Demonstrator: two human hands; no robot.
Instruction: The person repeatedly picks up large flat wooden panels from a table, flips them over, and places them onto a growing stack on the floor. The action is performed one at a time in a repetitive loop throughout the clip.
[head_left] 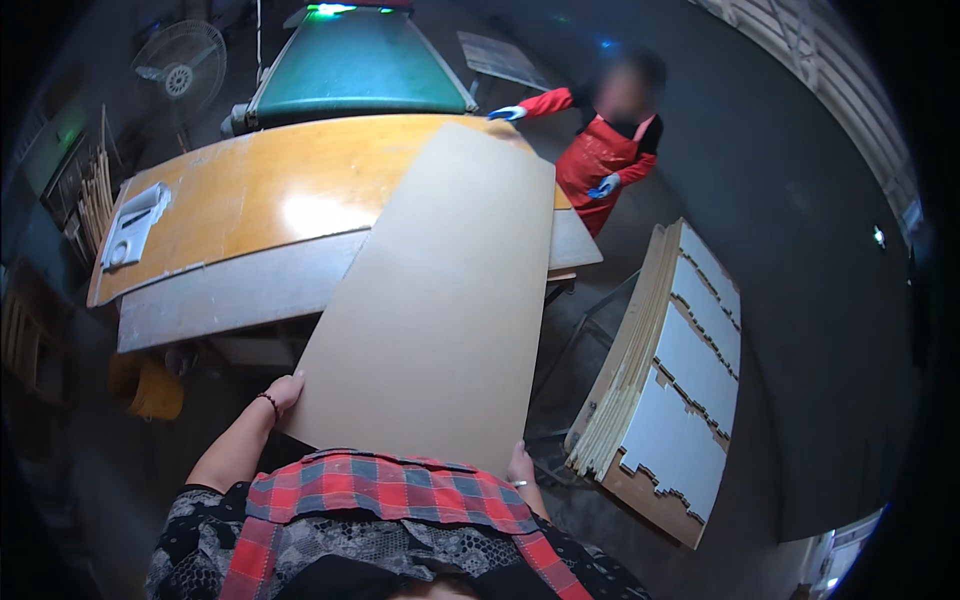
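A large tan board point(430, 300) stretches away from my body, its far end lying over the orange-yellow tabletop point(250, 190). At its near left edge, my left hand point(287, 390) grips the board, thumb on top and fingers hidden beneath. My right hand point(519, 464) is closed on the near right edge, with most of its fingers out of sight under the board. Past the far right corner of the board stands a co-worker in a red apron point(608, 155) and gloves, one gloved hand point(507, 113) close to that corner.
Behind the table runs a green conveyor belt point(360, 62). To my right, a stack of boards point(620, 350) with white-faced panels rests on a metal stand. A notepad point(138, 225) with a pen and tape roll lies at the table's left. A yellow bucket point(155, 390) stands below; a fan point(180, 75) is behind.
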